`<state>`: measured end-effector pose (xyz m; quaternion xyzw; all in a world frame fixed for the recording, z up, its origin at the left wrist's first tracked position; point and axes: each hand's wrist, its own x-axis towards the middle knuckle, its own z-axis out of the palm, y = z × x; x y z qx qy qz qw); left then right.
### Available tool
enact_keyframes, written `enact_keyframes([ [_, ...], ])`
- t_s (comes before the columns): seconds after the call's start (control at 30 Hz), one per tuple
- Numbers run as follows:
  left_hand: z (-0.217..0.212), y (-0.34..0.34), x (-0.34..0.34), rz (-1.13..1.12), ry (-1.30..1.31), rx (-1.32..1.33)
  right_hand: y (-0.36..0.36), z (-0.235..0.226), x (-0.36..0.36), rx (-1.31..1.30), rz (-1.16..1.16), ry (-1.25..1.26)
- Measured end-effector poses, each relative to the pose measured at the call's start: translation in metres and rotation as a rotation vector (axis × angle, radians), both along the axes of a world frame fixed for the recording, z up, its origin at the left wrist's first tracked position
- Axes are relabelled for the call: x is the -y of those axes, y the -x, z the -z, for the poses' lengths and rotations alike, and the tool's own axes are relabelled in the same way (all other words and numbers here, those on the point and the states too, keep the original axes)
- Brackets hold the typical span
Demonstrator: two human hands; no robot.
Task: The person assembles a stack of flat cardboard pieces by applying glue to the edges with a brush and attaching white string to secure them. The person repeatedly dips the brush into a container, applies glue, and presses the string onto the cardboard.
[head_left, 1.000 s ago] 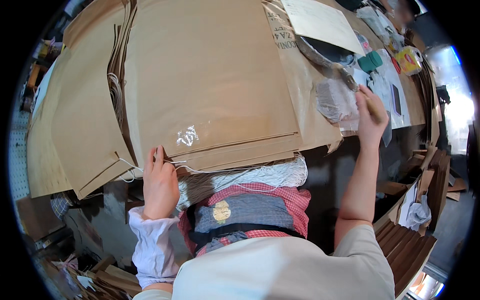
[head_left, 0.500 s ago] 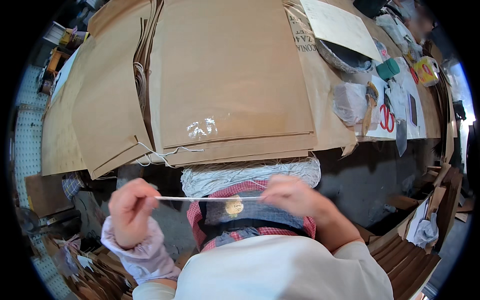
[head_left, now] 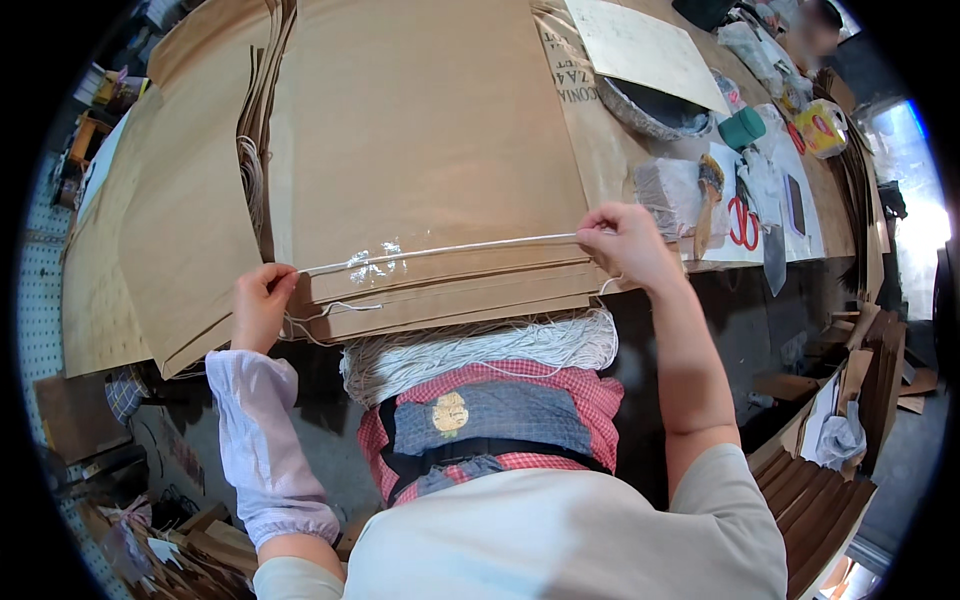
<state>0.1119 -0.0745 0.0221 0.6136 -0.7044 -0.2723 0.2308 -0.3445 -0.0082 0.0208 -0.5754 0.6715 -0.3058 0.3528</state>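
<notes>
A white cord (head_left: 455,247) is stretched taut between my two hands, across the near end of a stack of brown paper sheets or bags (head_left: 420,140). My left hand (head_left: 264,303) pinches one end at the stack's left corner. At the right edge, my right hand (head_left: 627,244) pinches the other end, and a loose tail hangs below it. Wet-looking shiny marks show on the top paper under the cord. Another loose white cord (head_left: 345,307) lies on the stack's front edge. A thick bundle of white cords (head_left: 480,345) rests across my lap.
More brown paper (head_left: 180,200) is piled at the left. To the right lie red-handled scissors (head_left: 742,222), a brush (head_left: 709,190), a knife (head_left: 774,265), a green-capped container (head_left: 741,129) and a bowl under a white board (head_left: 650,50). Stacked brown paper (head_left: 815,510) stands low at my right.
Both hands have moved forward from above my lap onto the near part of the paper stack and spread wider. The cord between them now crosses the paper.
</notes>
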Motion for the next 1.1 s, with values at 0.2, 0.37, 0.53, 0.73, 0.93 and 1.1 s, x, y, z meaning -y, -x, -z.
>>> enact_keyframes([
  [0.2,0.014,0.012,-0.007,-0.147,-0.068,-0.078,-0.008,0.031,0.002,-0.144,0.029,0.186],
  [0.37,-0.008,0.047,-0.023,0.134,0.677,0.527,-0.008,0.013,0.0,0.601,0.14,-0.299],
  [0.53,0.006,0.056,-0.029,0.378,0.477,0.24,-0.019,0.02,-0.006,0.166,0.156,-0.025],
  [0.73,-0.007,0.047,-0.018,0.524,0.247,0.192,-0.036,0.029,-0.005,-0.366,-0.302,0.728],
  [0.93,-0.021,0.047,0.001,0.29,-0.121,0.022,-0.039,0.018,0.015,0.071,-0.072,0.16],
  [1.1,-0.001,0.057,0.002,0.066,-0.031,0.179,-0.06,0.024,0.019,-0.35,0.034,0.278],
])
